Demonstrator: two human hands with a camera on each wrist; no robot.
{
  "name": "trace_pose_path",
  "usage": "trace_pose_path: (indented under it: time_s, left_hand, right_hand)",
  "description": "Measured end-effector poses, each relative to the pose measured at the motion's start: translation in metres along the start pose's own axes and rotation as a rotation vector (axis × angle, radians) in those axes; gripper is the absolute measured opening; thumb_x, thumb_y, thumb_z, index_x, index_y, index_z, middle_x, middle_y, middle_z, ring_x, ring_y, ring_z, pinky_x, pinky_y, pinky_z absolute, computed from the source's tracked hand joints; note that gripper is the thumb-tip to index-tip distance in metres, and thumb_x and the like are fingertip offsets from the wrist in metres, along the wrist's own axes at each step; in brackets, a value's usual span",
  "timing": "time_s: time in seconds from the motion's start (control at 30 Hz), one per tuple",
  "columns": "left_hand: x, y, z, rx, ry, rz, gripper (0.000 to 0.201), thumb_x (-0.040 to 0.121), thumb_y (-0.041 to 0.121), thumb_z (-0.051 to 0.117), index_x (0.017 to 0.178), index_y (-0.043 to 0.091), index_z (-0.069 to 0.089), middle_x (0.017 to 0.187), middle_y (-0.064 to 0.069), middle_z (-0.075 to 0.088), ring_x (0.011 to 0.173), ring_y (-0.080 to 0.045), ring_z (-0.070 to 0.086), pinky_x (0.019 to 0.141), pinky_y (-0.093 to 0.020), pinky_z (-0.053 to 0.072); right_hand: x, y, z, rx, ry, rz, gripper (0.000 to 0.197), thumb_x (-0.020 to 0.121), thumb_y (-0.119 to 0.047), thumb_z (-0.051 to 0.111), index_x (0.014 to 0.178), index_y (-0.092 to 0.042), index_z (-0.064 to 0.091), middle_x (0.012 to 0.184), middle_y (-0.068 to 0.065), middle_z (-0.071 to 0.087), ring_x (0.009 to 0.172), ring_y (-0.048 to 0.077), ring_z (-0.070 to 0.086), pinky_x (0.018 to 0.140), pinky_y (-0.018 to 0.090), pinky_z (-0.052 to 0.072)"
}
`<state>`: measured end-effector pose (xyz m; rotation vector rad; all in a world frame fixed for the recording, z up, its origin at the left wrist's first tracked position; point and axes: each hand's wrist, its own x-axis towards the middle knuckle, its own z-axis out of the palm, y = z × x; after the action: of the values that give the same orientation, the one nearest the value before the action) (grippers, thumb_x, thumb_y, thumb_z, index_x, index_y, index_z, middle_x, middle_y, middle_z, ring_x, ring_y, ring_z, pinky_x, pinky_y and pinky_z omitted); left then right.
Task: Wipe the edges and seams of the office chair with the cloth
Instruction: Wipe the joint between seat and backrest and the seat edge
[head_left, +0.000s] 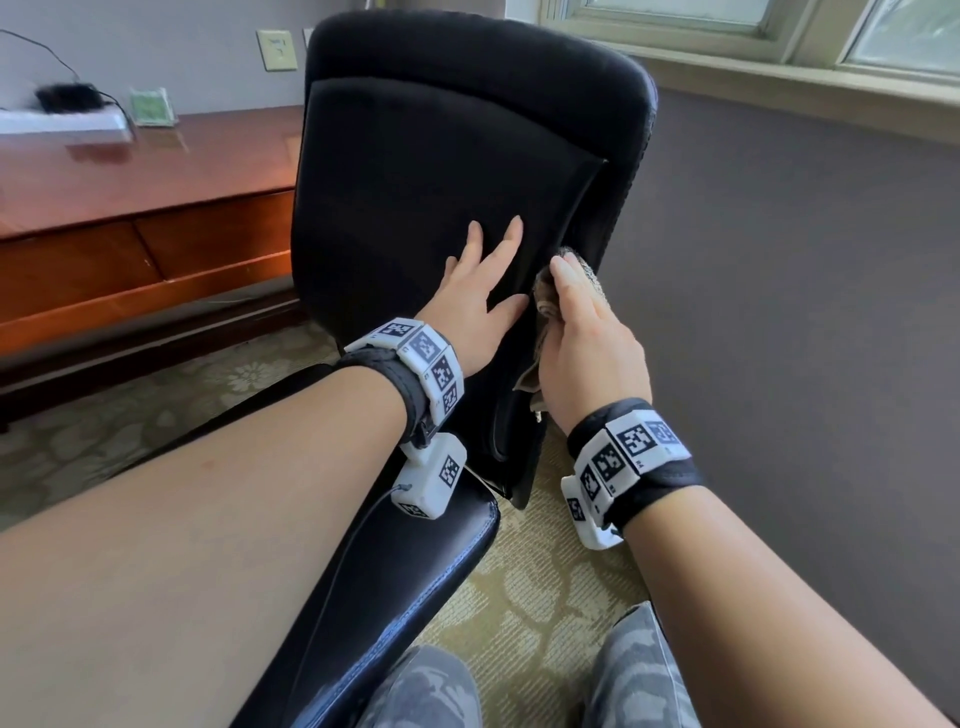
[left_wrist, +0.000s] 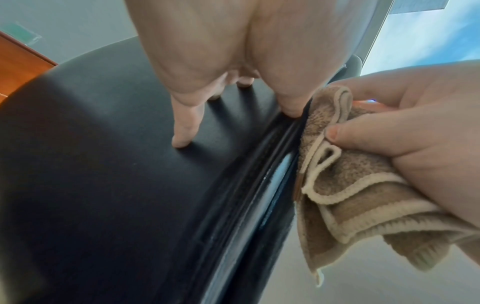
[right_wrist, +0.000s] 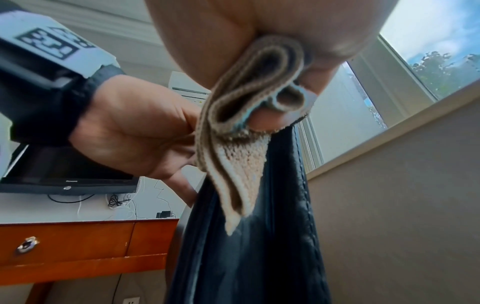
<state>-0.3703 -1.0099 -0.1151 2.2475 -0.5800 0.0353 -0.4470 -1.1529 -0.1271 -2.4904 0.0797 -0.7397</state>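
Note:
The black office chair stands in front of me with its backrest turned toward me. My left hand lies flat on the back panel, fingers straight and spread, thumb beside the right-hand seam. My right hand grips a folded beige cloth and holds it against that seam along the backrest's right edge. Folds of the cloth hang down below the palm. The cloth shows only partly under the fingers in the head view.
A wooden desk with drawers stands left of the chair, with a monitor and cables on it. A grey wall and a window sill lie to the right. The chair's armrest is under my left forearm. Patterned carpet covers the floor.

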Motion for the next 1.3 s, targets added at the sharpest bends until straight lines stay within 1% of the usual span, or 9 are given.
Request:
trace_pose_path:
  time_s: [0.1, 0.17, 0.23, 0.5, 0.67, 0.83, 0.93, 1.1, 1.3]
  left_hand:
    - [0.000, 0.000, -0.001, 0.001, -0.001, -0.009, 0.071, 0.109, 0.041, 0.049, 0.157, 0.064, 0.002, 0.173, 0.015, -0.015, 0.161, -0.025, -0.012, 0.128, -0.055, 0.019]
    - [0.000, 0.002, -0.001, 0.009, 0.001, -0.010, 0.071, 0.109, 0.041, 0.049, 0.157, 0.064, 0.002, 0.173, 0.014, -0.014, 0.161, -0.026, -0.012, 0.128, -0.057, 0.019]
    - [-0.001, 0.002, -0.002, 0.011, 0.004, -0.010, 0.071, 0.109, 0.041, 0.048, 0.157, 0.064, 0.002, 0.174, 0.014, -0.014, 0.161, -0.026, -0.011, 0.128, -0.057, 0.019]
    - [-0.001, 0.002, -0.001, 0.007, -0.003, -0.017, 0.071, 0.109, 0.041, 0.048, 0.157, 0.064, 0.001, 0.173, 0.016, -0.016, 0.161, -0.024, -0.012, 0.128, -0.054, 0.018]
    - [0.002, 0.002, 0.001, 0.037, 0.000, -0.021, 0.072, 0.109, 0.040, 0.047, 0.158, 0.062, -0.001, 0.173, 0.014, -0.016, 0.161, -0.024, -0.011, 0.126, -0.053, 0.021]
    - [0.000, 0.001, 0.000, 0.041, 0.003, -0.012, 0.071, 0.109, 0.042, 0.047, 0.157, 0.063, -0.001, 0.173, 0.015, -0.016, 0.161, -0.025, -0.011, 0.127, -0.056, 0.022]
    - [-0.002, 0.000, 0.000, 0.019, 0.000, -0.017, 0.072, 0.109, 0.040, 0.049, 0.157, 0.063, 0.000, 0.173, 0.015, -0.016, 0.161, -0.023, -0.011, 0.127, -0.054, 0.019]
    - [-0.003, 0.002, 0.001, -0.006, -0.016, -0.014, 0.072, 0.109, 0.039, 0.048, 0.158, 0.063, 0.000, 0.173, 0.014, -0.017, 0.161, -0.025, -0.012, 0.127, -0.053, 0.013]
    - [0.002, 0.002, 0.002, -0.005, -0.021, -0.019, 0.072, 0.109, 0.038, 0.048, 0.158, 0.062, 0.000, 0.173, 0.014, -0.018, 0.161, -0.025, -0.014, 0.127, -0.053, 0.014]
  right_hand:
    - [-0.003, 0.001, -0.005, 0.169, -0.048, 0.102, 0.057, 0.104, -0.027, 0.046, 0.149, -0.053, 0.024, 0.150, -0.024, 0.047, 0.094, 0.008, 0.069, 0.081, 0.023, 0.050]
    - [-0.005, 0.003, -0.004, 0.099, -0.070, 0.011, 0.060, 0.104, -0.036, 0.050, 0.154, -0.052, 0.021, 0.160, -0.029, 0.030, 0.127, 0.008, 0.057, 0.094, 0.021, 0.041]
    - [-0.006, 0.008, 0.001, -0.003, -0.040, -0.083, 0.058, 0.105, -0.042, 0.050, 0.157, -0.045, 0.026, 0.164, -0.027, 0.020, 0.142, 0.005, 0.041, 0.101, 0.024, 0.041]
    - [0.017, 0.017, -0.001, -0.081, 0.182, -0.192, 0.032, 0.104, -0.030, 0.057, 0.135, -0.028, 0.065, 0.145, -0.012, 0.058, 0.116, 0.018, 0.068, 0.088, 0.037, 0.059]
    - [0.014, 0.014, 0.007, 0.007, 0.127, -0.102, 0.032, 0.106, -0.027, 0.054, 0.136, -0.027, 0.065, 0.146, -0.009, 0.058, 0.132, 0.011, 0.058, 0.108, 0.031, 0.048]
    - [0.013, 0.011, -0.006, -0.018, 0.060, -0.077, 0.030, 0.106, -0.031, 0.051, 0.131, -0.031, 0.067, 0.140, -0.015, 0.062, 0.126, 0.011, 0.061, 0.105, 0.020, 0.041]
    - [0.020, 0.004, -0.022, 0.061, 0.188, -0.138, 0.024, 0.104, -0.028, 0.054, 0.120, -0.031, 0.071, 0.122, -0.017, 0.070, 0.110, 0.008, 0.066, 0.098, 0.024, 0.051]
    - [0.026, 0.011, -0.004, 0.066, 0.209, -0.142, 0.031, 0.104, -0.028, 0.055, 0.133, -0.029, 0.067, 0.141, -0.010, 0.062, 0.126, 0.010, 0.062, 0.108, 0.030, 0.049]
    - [0.023, 0.016, 0.003, 0.172, 0.145, -0.020, 0.033, 0.105, -0.029, 0.055, 0.136, -0.035, 0.064, 0.142, -0.017, 0.059, 0.130, 0.001, 0.055, 0.108, 0.007, 0.032]
